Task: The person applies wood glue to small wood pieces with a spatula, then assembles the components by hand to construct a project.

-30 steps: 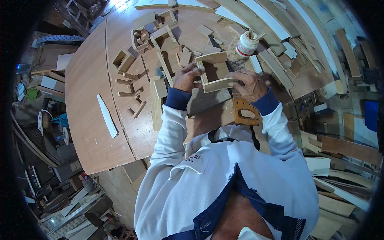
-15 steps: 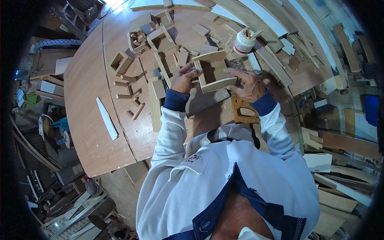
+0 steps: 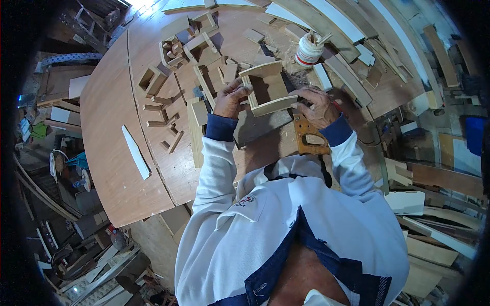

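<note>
A small wooden box (image 3: 274, 106), with raised sides and its right end apparently without a wall, is held level above the table. My left hand (image 3: 231, 100) grips its left end, thumb over the edge wall. At the right end, my right hand (image 3: 317, 108) pinches the tip of the near side between thumb and fingers. Just below my right hand lies a handsaw with a wooden handle (image 3: 307, 136). Beneath the box is a flat grey-brown block (image 3: 260, 127).
A white jar (image 3: 309, 51) with sticks in it stands beyond my right hand, near sawdust. Several small wooden boxes (image 3: 152, 80) and short wood pieces (image 3: 158, 123) lie on the left. A white tapered strip (image 3: 136, 152) rests farther left. Long boards (image 3: 347, 79) line the right.
The box has shifted slightly left and down with my hands. My right fingers, previously stretched over its open end, have drawn in around the tip of the near side.
</note>
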Action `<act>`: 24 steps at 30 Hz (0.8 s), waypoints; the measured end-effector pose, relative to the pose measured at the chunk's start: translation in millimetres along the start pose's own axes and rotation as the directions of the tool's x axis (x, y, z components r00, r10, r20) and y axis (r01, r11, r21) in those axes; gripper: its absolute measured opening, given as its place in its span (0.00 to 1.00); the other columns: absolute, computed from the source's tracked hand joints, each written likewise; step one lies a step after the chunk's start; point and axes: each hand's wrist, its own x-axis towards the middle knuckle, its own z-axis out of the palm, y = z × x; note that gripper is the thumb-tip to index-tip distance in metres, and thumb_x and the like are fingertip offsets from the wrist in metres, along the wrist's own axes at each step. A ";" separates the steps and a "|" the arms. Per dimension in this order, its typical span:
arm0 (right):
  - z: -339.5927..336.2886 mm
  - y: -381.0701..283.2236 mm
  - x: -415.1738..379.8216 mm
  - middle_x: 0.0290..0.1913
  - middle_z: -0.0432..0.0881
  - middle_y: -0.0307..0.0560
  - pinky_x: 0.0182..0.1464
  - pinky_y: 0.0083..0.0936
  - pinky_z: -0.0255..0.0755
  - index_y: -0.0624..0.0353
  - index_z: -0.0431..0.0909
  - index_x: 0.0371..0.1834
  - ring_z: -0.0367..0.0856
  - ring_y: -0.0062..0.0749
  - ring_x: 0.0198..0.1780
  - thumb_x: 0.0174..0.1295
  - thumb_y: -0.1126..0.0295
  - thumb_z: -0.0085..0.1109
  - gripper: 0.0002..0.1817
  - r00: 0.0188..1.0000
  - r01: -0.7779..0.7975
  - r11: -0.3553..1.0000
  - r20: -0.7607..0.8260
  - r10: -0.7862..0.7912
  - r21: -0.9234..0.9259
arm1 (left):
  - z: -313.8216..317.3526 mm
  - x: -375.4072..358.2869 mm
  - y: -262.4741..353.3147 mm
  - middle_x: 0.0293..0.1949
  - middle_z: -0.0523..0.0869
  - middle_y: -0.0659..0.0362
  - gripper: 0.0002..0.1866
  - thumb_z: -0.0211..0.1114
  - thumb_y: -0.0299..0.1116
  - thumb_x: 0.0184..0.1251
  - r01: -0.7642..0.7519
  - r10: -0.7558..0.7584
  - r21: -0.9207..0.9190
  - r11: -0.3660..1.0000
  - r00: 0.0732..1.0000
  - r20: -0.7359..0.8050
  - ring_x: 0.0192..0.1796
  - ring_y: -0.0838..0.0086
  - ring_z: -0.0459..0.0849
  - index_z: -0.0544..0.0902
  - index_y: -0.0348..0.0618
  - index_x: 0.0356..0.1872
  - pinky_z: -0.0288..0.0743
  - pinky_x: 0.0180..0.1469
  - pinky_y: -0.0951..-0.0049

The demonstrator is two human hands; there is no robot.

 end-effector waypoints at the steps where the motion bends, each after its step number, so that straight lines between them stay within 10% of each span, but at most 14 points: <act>1: -0.7 -1.2 0.7 0.38 0.82 0.52 0.44 0.35 0.75 0.60 0.79 0.41 0.81 0.48 0.41 0.53 0.69 0.65 0.13 1.000 0.004 1.000 0.005 -0.004 0.011 | -0.5 0.1 -0.3 0.42 0.84 0.62 0.21 0.64 0.32 0.60 0.001 -0.001 0.000 1.000 1.000 0.000 0.43 0.74 0.83 0.77 0.41 0.56 0.78 0.40 0.70; 24: -8.2 -15.1 -0.8 0.43 0.81 0.49 0.42 0.33 0.77 0.57 0.79 0.46 0.81 0.43 0.41 0.46 0.69 0.70 0.21 0.982 -0.177 0.981 0.082 0.170 0.083 | 4.0 -3.9 0.4 0.37 0.83 0.67 0.22 0.66 0.34 0.57 -0.048 0.048 0.015 0.999 0.999 -0.016 0.38 0.82 0.81 0.78 0.43 0.54 0.74 0.30 0.76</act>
